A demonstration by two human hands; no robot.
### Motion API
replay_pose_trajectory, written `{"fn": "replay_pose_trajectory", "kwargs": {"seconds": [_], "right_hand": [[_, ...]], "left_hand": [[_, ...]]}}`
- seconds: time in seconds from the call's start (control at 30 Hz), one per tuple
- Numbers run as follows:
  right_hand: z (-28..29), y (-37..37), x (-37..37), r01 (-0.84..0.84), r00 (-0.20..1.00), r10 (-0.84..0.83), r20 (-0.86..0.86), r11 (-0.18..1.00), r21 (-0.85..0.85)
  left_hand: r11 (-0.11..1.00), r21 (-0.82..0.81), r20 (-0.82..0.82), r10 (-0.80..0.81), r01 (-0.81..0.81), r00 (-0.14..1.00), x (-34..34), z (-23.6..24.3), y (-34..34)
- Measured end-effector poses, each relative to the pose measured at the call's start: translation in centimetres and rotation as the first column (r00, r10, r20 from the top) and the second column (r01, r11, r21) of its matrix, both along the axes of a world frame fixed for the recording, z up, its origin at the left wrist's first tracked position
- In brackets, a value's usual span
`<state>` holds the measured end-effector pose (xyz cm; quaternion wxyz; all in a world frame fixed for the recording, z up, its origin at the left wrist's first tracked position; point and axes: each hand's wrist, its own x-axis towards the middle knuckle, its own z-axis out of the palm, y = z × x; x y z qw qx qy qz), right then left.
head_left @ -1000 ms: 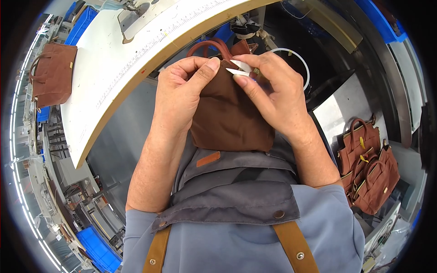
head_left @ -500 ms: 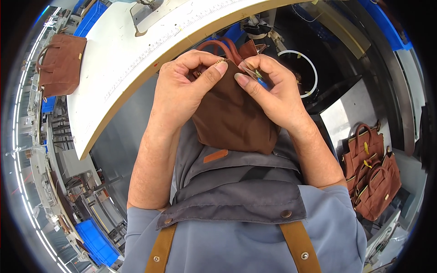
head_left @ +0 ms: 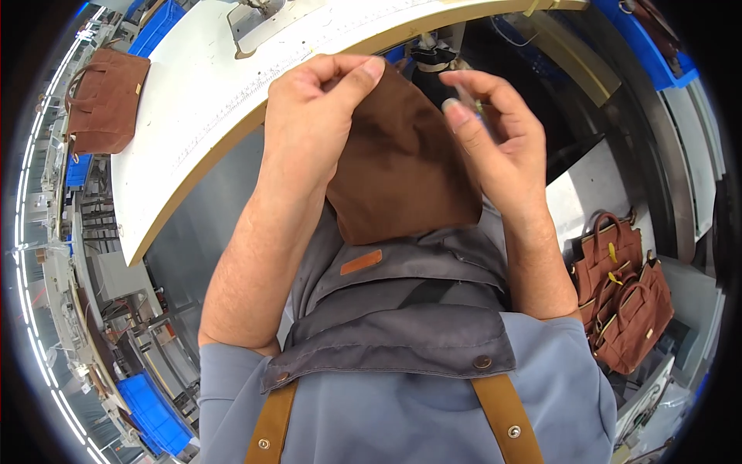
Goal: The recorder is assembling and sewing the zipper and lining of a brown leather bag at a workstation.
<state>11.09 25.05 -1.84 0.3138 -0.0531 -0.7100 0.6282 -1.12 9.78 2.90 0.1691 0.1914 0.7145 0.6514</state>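
The left hand [head_left: 309,116] pinches a brown fabric bag's [head_left: 406,174] top corner between thumb and forefinger, the cloth falling below those fingertips. To their right, the right hand [head_left: 510,143] is raised, tips parted, curled round a small tool [head_left: 474,106] too blurred for me to name. Beyond the left fingers curves a white worktable [head_left: 193,85].

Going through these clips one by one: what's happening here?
A person holds brown cloth over their lap, the left hand pinching its top edge. The right hand is beside it, holding a small tool too blurred to identify. A brown bag sits at a white table's left end; more bags are at right.
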Motion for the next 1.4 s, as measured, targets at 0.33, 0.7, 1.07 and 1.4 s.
{"fn": "replay_pose_trajectory", "kwargs": {"seconds": [0.33,0.7,1.07,1.4], "right_hand": [[6.2,0.2,5.2,0.237,0.949,-0.176,-0.261,0.944,0.228],[3.0,-3.5,4.4,0.114,0.992,-0.052,-0.116,0.767,0.631],[1.5,-4.7,3.0,0.163,0.987,-0.104,-0.127,0.679,0.716],[1.3,-4.4,2.6,0.156,0.988,-0.098,-0.123,0.711,0.685]], "left_hand": [[0.882,0.461,0.127,0.044,-0.099,0.991,2.0,4.0,3.8],[0.895,0.407,0.399,0.008,-0.185,0.917,10.4,-2.3,-3.8],[0.906,0.396,0.378,-0.012,-0.150,0.926,9.6,-2.8,-4.6],[0.906,0.394,0.386,-0.008,-0.157,0.923,9.3,-3.0,-4.1]]}}
